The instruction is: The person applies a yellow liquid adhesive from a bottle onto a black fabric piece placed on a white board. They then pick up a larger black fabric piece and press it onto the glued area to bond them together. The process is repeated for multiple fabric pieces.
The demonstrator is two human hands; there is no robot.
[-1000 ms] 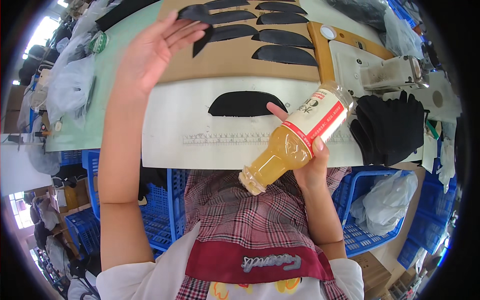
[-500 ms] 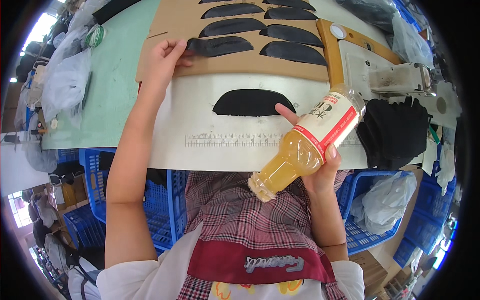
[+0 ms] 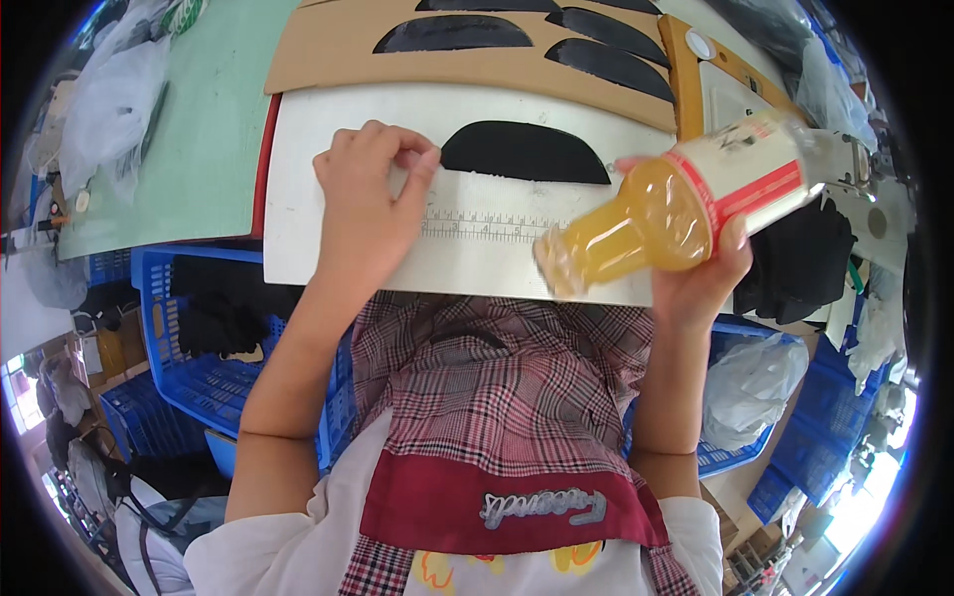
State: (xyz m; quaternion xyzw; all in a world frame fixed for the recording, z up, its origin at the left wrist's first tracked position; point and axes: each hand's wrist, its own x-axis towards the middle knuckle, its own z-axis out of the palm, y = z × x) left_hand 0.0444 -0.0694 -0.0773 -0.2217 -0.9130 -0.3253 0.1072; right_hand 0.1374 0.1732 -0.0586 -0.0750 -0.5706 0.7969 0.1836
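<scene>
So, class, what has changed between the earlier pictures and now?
The left hand let go of the dark piece on the cardboard and came nearer the body, beside the black piece's left tip. The bottle swung closer to level. The right hand still holds it.

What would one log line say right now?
left hand: at left end of black piece | right hand: holding tilted bottle of yellow liquid | cardboard: more dark pieces on it

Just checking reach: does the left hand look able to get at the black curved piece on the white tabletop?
Likely yes: the left hand is at the left tip of the black piece, nothing visible between them. The right hand holds the bottle beyond the other end.
</scene>
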